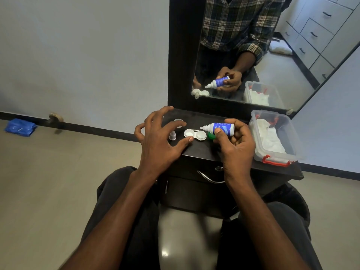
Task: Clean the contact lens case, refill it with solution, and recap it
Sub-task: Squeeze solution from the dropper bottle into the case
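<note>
The white contact lens case lies open on the dark shelf, both wells uncovered. My right hand grips the blue solution bottle, tipped sideways with its white nozzle pointing left, just above the case's right well. A green cap sits under the bottle beside the case. My left hand hovers with fingers spread, its thumb tip touching the case's left edge. The small clear bottle cap stands under my left hand. A white round lid lies farther back.
A clear plastic box with red latches and white tissues sits at the shelf's right. A mirror rises behind the shelf. A drawer with a metal handle is below. A blue packet lies on the floor at left.
</note>
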